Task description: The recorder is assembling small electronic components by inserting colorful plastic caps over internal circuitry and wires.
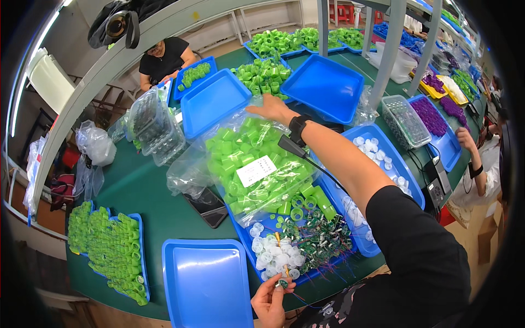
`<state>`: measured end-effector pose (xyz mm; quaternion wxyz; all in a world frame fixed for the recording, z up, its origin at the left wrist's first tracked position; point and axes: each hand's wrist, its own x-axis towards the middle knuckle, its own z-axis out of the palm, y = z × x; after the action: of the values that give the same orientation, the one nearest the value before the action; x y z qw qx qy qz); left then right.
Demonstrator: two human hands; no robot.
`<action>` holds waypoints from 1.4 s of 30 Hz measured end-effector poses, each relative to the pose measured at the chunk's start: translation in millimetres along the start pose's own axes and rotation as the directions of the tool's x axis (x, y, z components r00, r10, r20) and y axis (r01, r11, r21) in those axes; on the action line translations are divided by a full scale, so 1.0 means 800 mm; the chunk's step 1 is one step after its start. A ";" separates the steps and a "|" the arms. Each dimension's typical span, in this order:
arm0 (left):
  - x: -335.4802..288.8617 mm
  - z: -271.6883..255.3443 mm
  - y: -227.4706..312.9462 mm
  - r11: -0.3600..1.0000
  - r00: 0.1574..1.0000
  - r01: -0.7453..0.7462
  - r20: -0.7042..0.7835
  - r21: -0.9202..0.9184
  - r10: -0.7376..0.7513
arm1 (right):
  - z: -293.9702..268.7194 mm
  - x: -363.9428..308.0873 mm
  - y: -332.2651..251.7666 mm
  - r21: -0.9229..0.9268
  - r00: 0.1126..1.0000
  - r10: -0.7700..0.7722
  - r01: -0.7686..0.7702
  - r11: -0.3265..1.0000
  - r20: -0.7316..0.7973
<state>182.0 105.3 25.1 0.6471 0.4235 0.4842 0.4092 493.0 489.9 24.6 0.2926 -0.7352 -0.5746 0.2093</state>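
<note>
Near the front edge, my left hand [269, 302] pinches a small round circuit board [282, 283] with thin wires trailing from it. My right arm, with a black watch, stretches far across the table. My right hand [273, 109] reaches the near edge of a heap of green plastic caps [261, 74], by the top of a clear bag [249, 147]. Its fingertips are hidden, so I cannot tell its grip. The bag, full of green caps and bearing a white label, lies over a blue tray [236, 225]. That tray also holds white translucent caps [278, 256] and wired circuit boards [322, 235].
A blue tray [208, 279] stands front left, beside rows of green parts [115, 246]. A dark phone [206, 208] lies by the bag. At right are a tray of white parts [373, 143] and a clear bin [406, 121]. Grey posts rise behind. Other people sit far left and right.
</note>
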 end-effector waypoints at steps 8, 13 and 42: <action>0.003 0.004 -0.009 0.999 0.999 0.033 0.037 -0.039 -0.031 | 0.028 -0.021 -0.002 0.192 0.967 -0.255 0.246 0.950 0.024; -0.024 -0.002 -0.003 0.998 1.000 -0.022 0.019 -0.059 0.023 | -0.010 -0.095 -0.044 0.563 0.905 -0.425 0.341 0.753 0.020; -0.041 0.010 -0.019 0.998 0.995 0.030 0.098 0.058 -0.036 | -0.084 -0.213 -0.155 0.806 0.794 -0.475 0.536 0.250 -0.381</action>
<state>185.1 68.6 21.2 0.6647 0.4534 0.4699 0.3631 404.0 333.5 153.0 0.6990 -0.2502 -0.5711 0.3502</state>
